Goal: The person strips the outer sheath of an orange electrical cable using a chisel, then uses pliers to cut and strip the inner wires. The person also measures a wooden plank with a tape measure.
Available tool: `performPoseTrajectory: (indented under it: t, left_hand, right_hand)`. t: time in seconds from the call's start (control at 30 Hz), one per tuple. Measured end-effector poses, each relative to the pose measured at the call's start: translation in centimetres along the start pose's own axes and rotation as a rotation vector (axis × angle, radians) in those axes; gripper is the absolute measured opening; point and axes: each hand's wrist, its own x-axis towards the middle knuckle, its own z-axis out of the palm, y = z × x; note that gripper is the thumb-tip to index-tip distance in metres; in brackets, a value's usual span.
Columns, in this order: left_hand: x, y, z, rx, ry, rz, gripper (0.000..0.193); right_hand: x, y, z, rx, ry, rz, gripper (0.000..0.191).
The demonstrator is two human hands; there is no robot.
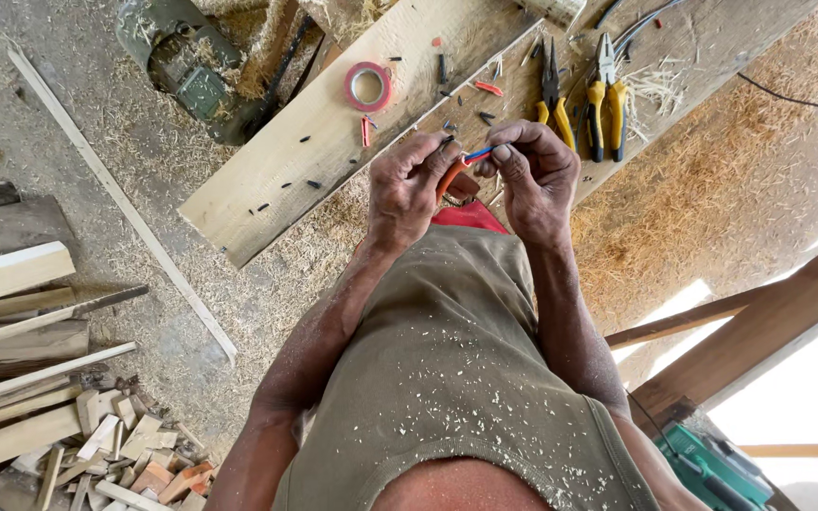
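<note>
The left hand (407,189) pinched an orange cable (447,178). The right hand (534,175) pinched its thin blue and red wires (477,153). They were held up above the wooden surface (314,142), near two yellow pliers (581,99) and a red tape roll (367,86).

1. The left hand (407,189) is curling its fingers, thumb and fingertips pinching together.
2. The right hand (537,175) is pinching likewise, facing it.
3. Both forearms are reaching forward, converging, dusted pale.
</note>
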Motion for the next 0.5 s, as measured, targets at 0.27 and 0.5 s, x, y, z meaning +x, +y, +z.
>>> performPoseTrajectory:
  t: [0.27, 0.5]
  left_hand:
    - [0.3, -0.6, -0.3, 0.461, 0.031, 0.273, 0.019]
    - [1.8, -1.7, 0.6, 0.802, -0.031, 0.539, 0.016]
  right_hand:
    - [-1.8, 1.6, 3.6, -0.113, 0.044, 0.027, 0.042]
    - [-1.9, 2.2, 2.9, -0.925, 0.165, -0.089, 0.027]
